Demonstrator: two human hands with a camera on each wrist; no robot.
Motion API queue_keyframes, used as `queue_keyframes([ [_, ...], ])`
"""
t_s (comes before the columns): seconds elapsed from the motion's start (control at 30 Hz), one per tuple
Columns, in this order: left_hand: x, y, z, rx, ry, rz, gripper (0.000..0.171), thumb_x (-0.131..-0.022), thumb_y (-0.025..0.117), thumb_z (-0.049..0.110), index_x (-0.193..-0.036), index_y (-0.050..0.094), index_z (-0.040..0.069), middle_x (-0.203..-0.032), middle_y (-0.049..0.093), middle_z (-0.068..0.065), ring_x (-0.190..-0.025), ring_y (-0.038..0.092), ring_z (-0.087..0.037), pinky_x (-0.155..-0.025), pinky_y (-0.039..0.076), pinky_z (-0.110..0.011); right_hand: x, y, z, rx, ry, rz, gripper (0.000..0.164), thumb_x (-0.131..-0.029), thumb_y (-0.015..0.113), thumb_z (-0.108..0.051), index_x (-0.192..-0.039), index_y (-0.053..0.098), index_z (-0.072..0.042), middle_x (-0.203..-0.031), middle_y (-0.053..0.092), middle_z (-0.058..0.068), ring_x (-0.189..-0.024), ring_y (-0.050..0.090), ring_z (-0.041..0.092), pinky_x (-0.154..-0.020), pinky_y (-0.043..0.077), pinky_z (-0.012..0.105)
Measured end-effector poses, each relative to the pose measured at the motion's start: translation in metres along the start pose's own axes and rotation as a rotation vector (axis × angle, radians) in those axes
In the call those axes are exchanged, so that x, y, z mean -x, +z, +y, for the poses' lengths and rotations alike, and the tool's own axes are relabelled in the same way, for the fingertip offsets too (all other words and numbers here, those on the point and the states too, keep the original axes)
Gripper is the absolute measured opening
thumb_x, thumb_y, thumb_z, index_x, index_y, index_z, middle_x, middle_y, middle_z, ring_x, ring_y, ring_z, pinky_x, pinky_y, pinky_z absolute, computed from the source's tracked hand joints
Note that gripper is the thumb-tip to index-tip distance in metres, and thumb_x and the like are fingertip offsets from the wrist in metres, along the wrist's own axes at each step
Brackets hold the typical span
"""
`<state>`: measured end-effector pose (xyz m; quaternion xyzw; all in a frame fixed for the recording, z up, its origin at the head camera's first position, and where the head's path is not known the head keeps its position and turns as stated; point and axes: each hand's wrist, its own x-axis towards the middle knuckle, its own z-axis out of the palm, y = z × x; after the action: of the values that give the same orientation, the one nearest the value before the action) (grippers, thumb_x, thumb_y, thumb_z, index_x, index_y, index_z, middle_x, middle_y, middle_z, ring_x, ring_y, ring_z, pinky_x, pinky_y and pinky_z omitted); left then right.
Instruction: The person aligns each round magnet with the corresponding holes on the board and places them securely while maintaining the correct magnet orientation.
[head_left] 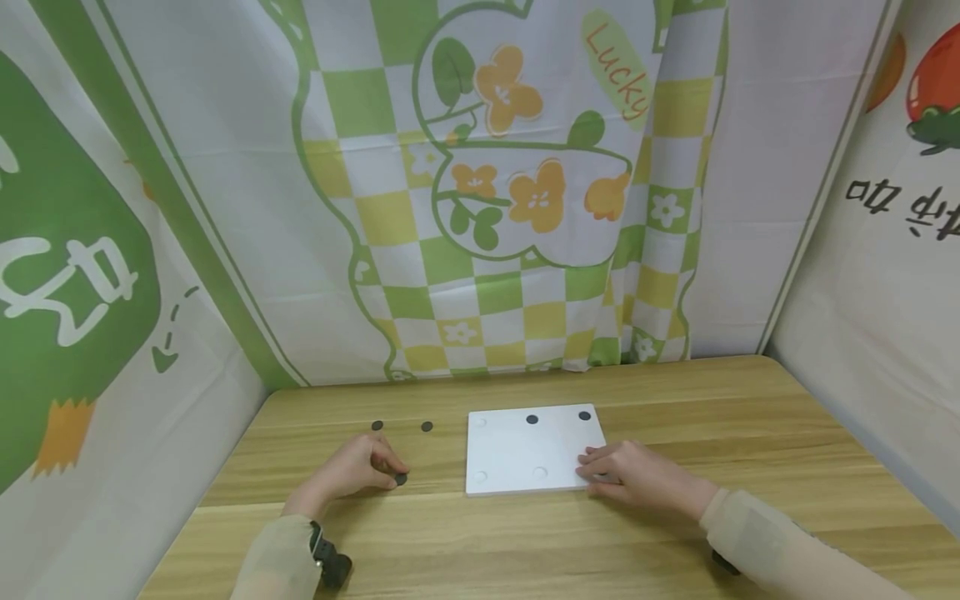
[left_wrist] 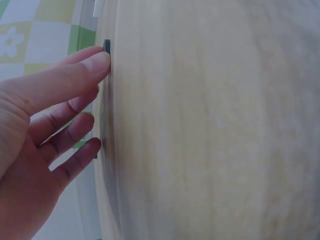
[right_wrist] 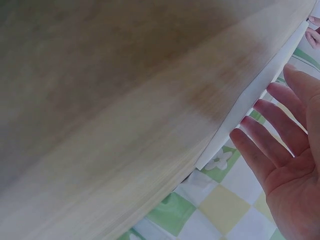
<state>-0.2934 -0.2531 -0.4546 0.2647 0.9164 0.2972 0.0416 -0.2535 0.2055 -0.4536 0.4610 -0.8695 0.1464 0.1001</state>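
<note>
My left hand (head_left: 358, 467) pinches a small black disc (head_left: 401, 479) between thumb and forefinger, low over the table to the left of the board. In the left wrist view the disc (left_wrist: 107, 46) stands out thin beyond the fingertips, while the other fingers are loosely bent. A white rectangular board (head_left: 504, 450) with shallow round recesses lies flat on the table. Two black discs sit along its far edge, one in the middle (head_left: 532, 419) and one at the right corner (head_left: 584, 416). My right hand (head_left: 630, 473), its fingers nearly straight, rests at the near right corner, hiding that corner.
Two more black discs, one left (head_left: 377, 425) and one right (head_left: 427, 426), lie on the wooden table (head_left: 675, 408) beyond my left hand. A checked curtain (head_left: 495, 308) hangs behind the table's far edge, with printed cloth walls on both sides.
</note>
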Motion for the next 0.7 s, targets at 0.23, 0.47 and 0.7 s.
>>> queue_keyframes([
  [0.23, 0.0006, 0.0001, 0.0000, -0.006, -0.008, -0.002, 0.020, -0.070, 0.082, 0.012, -0.088, 0.077, 0.020, -0.086, 0.063, 0.006, -0.079, 0.053, -0.010, -0.068, 0.044, -0.020, -0.0006, -0.0002, -0.0002, -0.010, -0.006, -0.001, 0.025, -0.087, 0.069, -0.021, -0.108, 0.072, -0.008, -0.110, 0.070, 0.011, -0.105, 0.067, 0.026, -0.087, 0.056, 0.040],
  [0.47, 0.0008, -0.0002, 0.0001, 0.000, -0.021, -0.006, 0.018, -0.072, 0.081, 0.012, -0.087, 0.077, 0.021, -0.088, 0.062, 0.006, -0.080, 0.053, -0.013, -0.068, 0.044, -0.020, -0.0007, -0.0002, 0.0001, -0.004, -0.018, 0.006, 0.025, -0.086, 0.069, -0.019, -0.107, 0.072, -0.007, -0.109, 0.070, 0.012, -0.104, 0.067, 0.026, -0.086, 0.057, 0.040],
  [0.7, 0.0008, 0.0000, 0.0012, -0.005, -0.029, -0.020, 0.017, -0.074, 0.080, 0.013, -0.087, 0.074, 0.020, -0.087, 0.060, 0.006, -0.082, 0.056, -0.012, -0.070, 0.048, -0.022, -0.0006, 0.0004, 0.0008, 0.001, -0.032, 0.015, 0.025, -0.086, 0.070, -0.019, -0.106, 0.072, -0.006, -0.108, 0.070, 0.012, -0.103, 0.068, 0.026, -0.086, 0.057, 0.039],
])
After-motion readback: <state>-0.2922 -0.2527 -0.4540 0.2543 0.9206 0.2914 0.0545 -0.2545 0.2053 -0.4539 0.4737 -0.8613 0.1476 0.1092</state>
